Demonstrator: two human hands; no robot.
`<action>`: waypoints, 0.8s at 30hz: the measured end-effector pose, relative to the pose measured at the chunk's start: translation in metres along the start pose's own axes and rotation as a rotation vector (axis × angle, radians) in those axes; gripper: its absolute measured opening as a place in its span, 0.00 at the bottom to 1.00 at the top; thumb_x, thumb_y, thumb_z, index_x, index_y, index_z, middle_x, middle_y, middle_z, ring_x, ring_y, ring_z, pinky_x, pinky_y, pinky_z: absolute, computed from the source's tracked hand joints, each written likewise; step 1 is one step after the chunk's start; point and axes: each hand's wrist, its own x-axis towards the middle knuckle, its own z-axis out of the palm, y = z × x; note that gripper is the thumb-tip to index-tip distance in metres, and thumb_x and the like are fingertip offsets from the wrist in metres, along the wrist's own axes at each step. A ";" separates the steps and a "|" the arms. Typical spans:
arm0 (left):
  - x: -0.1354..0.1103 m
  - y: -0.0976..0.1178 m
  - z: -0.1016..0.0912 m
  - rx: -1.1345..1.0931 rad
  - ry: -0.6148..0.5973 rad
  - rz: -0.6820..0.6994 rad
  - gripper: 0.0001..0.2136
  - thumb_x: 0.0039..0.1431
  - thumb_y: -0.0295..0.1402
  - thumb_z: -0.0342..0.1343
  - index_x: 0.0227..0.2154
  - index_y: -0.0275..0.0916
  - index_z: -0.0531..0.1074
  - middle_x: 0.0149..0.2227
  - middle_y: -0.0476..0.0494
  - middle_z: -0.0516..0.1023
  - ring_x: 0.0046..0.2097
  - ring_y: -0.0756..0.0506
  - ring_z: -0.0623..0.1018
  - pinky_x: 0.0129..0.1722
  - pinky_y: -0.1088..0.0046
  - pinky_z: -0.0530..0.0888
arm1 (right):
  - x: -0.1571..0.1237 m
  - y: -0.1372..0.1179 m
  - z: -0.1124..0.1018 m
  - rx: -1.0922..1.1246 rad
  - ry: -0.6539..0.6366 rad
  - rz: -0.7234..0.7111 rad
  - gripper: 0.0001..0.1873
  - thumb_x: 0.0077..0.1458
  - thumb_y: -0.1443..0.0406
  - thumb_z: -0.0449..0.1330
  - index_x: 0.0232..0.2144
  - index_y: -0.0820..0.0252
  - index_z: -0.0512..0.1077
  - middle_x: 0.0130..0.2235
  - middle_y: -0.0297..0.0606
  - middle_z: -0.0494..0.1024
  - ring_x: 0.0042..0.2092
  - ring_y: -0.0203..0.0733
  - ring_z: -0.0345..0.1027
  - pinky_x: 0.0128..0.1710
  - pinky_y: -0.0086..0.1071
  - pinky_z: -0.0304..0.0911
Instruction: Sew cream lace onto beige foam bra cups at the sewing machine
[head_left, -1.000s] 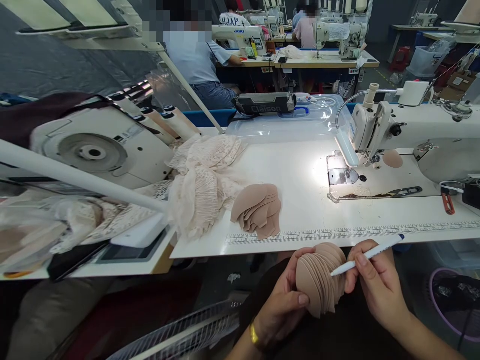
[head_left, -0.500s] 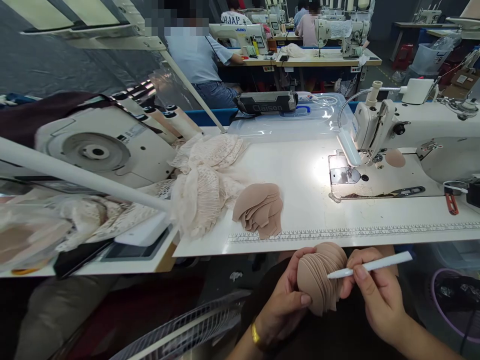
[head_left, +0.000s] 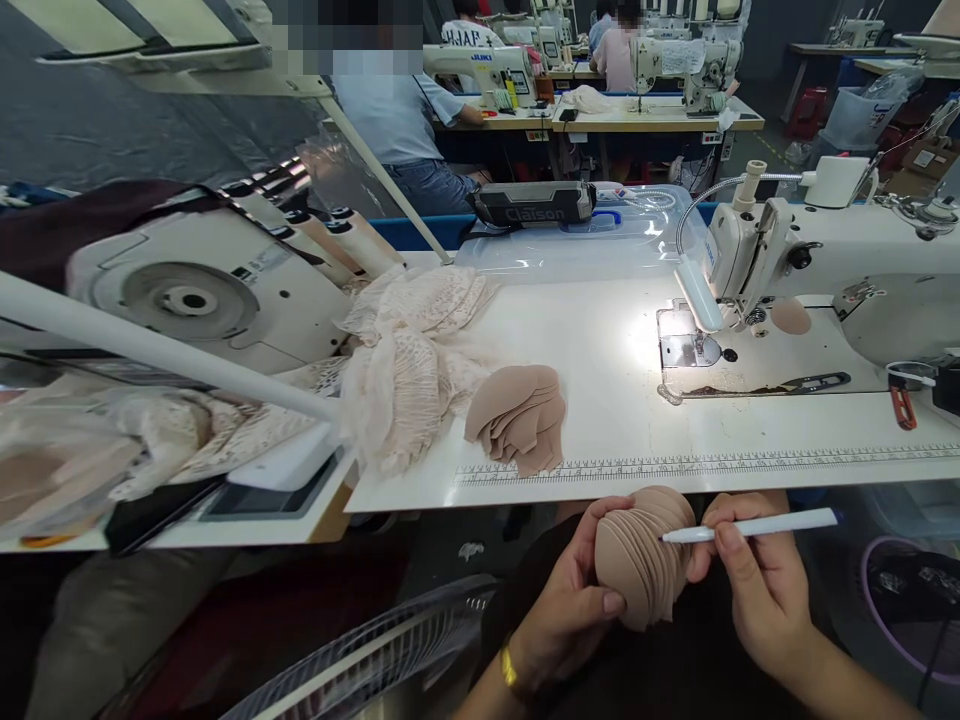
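Note:
A fanned stack of beige fabric pieces (head_left: 639, 560) with rounded edges is gripped in my left hand (head_left: 574, 590), thumb across the front, below the table edge. My right hand (head_left: 757, 580) pinches a white pen (head_left: 772, 524) held nearly level. The pen's tip points left, at the fanned edges of the stack; whether it touches them I cannot tell. My right fingertips are close against the stack's right side. On the table above my hands lies a second pile of beige fabric pieces (head_left: 517, 420).
Cream lace fabric (head_left: 409, 370) is heaped left of the pile. A sewing machine (head_left: 825, 250) with a lit lamp stands at right, near a small orange-handled cutter (head_left: 903, 402). A ruler strip (head_left: 705, 466) runs along the table's front. A fan (head_left: 375, 650) stands below. A co-worker (head_left: 397, 120) sits beyond.
The pen has shifted slightly up and to the right and lies more level, with my right hand moving along. My left hand and the stack stay nearly still.

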 end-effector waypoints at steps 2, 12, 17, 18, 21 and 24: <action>0.000 0.000 0.001 -0.001 0.001 0.000 0.32 0.48 0.30 0.72 0.56 0.48 0.68 0.50 0.42 0.77 0.45 0.39 0.81 0.44 0.65 0.80 | 0.001 -0.001 0.001 0.005 -0.004 0.036 0.07 0.73 0.63 0.53 0.45 0.53 0.71 0.30 0.33 0.77 0.30 0.40 0.71 0.33 0.35 0.69; 0.002 0.000 0.003 -0.035 -0.005 0.011 0.32 0.48 0.29 0.72 0.56 0.47 0.70 0.52 0.41 0.77 0.49 0.40 0.81 0.47 0.66 0.79 | 0.007 -0.001 -0.001 0.175 0.007 0.140 0.10 0.74 0.61 0.51 0.42 0.56 0.71 0.26 0.32 0.76 0.28 0.38 0.70 0.33 0.34 0.67; 0.005 -0.001 0.002 -0.023 -0.040 0.003 0.31 0.50 0.31 0.72 0.56 0.50 0.70 0.54 0.41 0.77 0.48 0.40 0.81 0.46 0.66 0.79 | 0.005 -0.005 0.002 0.113 -0.039 0.143 0.08 0.74 0.61 0.53 0.42 0.55 0.71 0.27 0.33 0.77 0.28 0.38 0.70 0.31 0.33 0.67; 0.005 -0.001 0.001 -0.022 -0.039 0.004 0.31 0.50 0.31 0.72 0.57 0.50 0.70 0.53 0.41 0.78 0.48 0.40 0.81 0.46 0.66 0.79 | 0.004 -0.004 0.002 0.132 -0.044 0.139 0.09 0.74 0.62 0.52 0.42 0.55 0.71 0.26 0.32 0.77 0.28 0.38 0.70 0.30 0.33 0.67; 0.005 -0.001 0.001 -0.029 -0.035 0.015 0.31 0.49 0.30 0.73 0.57 0.49 0.70 0.53 0.42 0.78 0.48 0.41 0.81 0.45 0.67 0.79 | 0.005 -0.002 0.001 0.182 -0.029 0.086 0.10 0.75 0.63 0.50 0.44 0.55 0.71 0.26 0.31 0.76 0.27 0.38 0.71 0.31 0.33 0.68; 0.005 -0.001 0.002 -0.035 -0.041 0.025 0.31 0.49 0.29 0.73 0.57 0.48 0.71 0.53 0.42 0.78 0.49 0.41 0.81 0.47 0.67 0.79 | 0.005 -0.003 0.001 0.095 -0.038 0.060 0.09 0.74 0.64 0.51 0.44 0.54 0.71 0.27 0.32 0.76 0.29 0.38 0.72 0.31 0.33 0.68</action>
